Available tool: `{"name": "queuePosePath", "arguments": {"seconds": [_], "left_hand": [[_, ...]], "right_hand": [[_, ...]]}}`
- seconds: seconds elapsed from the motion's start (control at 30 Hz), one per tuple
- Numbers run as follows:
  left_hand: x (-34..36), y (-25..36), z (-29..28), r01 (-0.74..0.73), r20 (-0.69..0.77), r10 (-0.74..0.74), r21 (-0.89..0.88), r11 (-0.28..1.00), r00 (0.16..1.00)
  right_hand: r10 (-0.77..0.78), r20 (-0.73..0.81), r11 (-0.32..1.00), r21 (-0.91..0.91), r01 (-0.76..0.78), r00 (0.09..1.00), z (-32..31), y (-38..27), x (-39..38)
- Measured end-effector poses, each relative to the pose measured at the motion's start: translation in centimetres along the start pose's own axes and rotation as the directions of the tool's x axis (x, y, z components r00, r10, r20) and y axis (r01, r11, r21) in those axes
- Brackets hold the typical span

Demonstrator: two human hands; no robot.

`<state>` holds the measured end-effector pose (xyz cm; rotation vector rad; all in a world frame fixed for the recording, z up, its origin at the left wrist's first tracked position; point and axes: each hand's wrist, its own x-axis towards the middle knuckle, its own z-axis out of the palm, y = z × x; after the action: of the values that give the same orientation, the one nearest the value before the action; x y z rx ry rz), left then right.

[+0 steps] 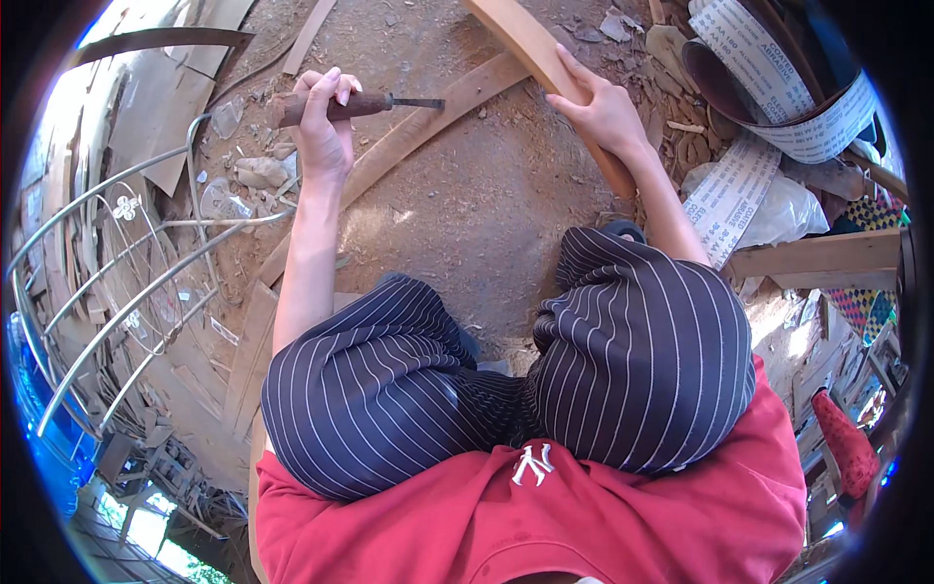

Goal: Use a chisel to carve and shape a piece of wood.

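Note:
My left hand (pixel 326 127) is wrapped round the brown wooden handle of a chisel (pixel 362 105). Its narrow metal blade points right, above the ground. On the right, my right hand (pixel 605 115) grips a smooth, slightly curved wooden piece (pixel 533 41), with thumb and fingers along its edge. This piece slants from the top of the view down toward my right knee. Beneath the chisel, a long flat wooden strip (pixel 384 165) lies diagonally on the dirt floor and passes under the curved piece.
A bent metal tube frame (pixel 126 253) stands at the left, beside boards (pixel 161 117). Loose abrasive belts (pixel 827 127) pile up at the right, near a plastic bag (pixel 793 209) and a wooden beam (pixel 817 258). Scraps litter the dirt floor (pixel 457 238). My striped knees fill the lower middle.

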<state>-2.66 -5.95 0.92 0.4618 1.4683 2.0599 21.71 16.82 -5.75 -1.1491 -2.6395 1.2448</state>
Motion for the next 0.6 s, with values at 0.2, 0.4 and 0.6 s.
{"name": "queuePosePath", "arguments": {"seconds": [0.2,0.4,0.6], "left_hand": [[1.4,-0.7,-2.8,0.065,-0.256,-0.097,-0.13,0.989,0.962],[1.7,-2.2,-11.2,0.121,-0.283,-0.283,-0.479,0.87,0.916],[0.1,-2.3,-11.2,0.073,-0.466,-0.353,-0.518,0.852,0.811]], "right_hand": [[0.019,-0.019,1.0,-0.023,-0.02,1.0,2.2,2.0,-0.2],[0.007,0.013,0.998,-0.068,-0.006,1.0,2.5,2.3,0.2],[0.023,0.009,0.994,-0.103,-0.022,1.0,2.7,2.3,-0.4]]}}
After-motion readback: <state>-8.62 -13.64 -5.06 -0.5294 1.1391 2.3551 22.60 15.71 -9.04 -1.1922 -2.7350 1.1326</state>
